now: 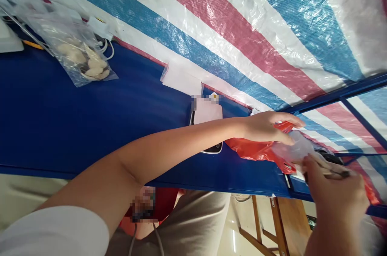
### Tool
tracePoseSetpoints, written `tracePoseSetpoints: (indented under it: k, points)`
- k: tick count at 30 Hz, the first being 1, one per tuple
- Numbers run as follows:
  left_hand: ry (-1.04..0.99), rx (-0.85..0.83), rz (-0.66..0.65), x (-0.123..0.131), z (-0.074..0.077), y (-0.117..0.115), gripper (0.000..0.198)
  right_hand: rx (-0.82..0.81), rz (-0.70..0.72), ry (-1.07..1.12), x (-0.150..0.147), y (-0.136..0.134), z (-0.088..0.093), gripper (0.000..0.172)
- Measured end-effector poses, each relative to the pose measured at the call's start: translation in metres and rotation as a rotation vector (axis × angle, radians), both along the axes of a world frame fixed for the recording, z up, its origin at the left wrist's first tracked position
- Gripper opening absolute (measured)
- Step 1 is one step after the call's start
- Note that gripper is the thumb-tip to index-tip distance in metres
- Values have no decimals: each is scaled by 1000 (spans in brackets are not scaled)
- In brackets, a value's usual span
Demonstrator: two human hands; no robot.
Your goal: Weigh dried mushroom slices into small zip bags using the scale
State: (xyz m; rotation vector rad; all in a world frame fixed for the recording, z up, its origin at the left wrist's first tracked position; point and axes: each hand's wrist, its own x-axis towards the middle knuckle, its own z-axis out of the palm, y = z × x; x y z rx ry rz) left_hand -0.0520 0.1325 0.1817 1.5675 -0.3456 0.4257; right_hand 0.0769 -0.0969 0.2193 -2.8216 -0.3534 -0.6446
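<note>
While a striped tarpaulin point(229, 34) lies beyond the blue tabletop point(90, 115), a zip bag point(72, 50) of pale lumps rests well apart. The left hand point(264, 129) closes its grip on a red plastic bag point(250, 149) beside clear plastic point(293, 151); the right hand point(335, 195) narrowly pinches a thin dark-tipped stick point(334, 173).

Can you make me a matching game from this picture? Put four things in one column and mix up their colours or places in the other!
Things:
1. Clear bag
2. Red bag
3. Tarp
4. Sleeve

Matches:
A. Under a hand
B. Striped red, white and blue
C. White
D. Lying on the blue surface

Right pairs: 1-D, 2-A, 3-B, 4-C
</note>
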Motion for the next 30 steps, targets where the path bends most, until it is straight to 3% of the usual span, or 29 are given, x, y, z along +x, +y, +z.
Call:
tracePoseSetpoints:
  k: [5,8,12,19,23,27,30]
  points:
    - [25,12,11,-6,4,-1,56,26,12,52,-10,8,-4,65]
    - [38,28,36,-7,6,-1,55,24,178,-39,-32,10,-14,68]
    - [6,-5,69,-3,3,0,55,-74,419,-211,-44,-1,-25,58]
    - [-3,-30,118,2,-2,0,50,-231,762,-313,-44,-14,-18,38]
    - [-5,32,111,2,0,-3,35,-315,768,-223,-24,4,-6,41]
    - [-9,205,187,2,0,-8,27,-430,897,-48,2,36,2,48]
    - [4,348,245,0,-2,-8,22,-470,946,22,4,54,0,37]
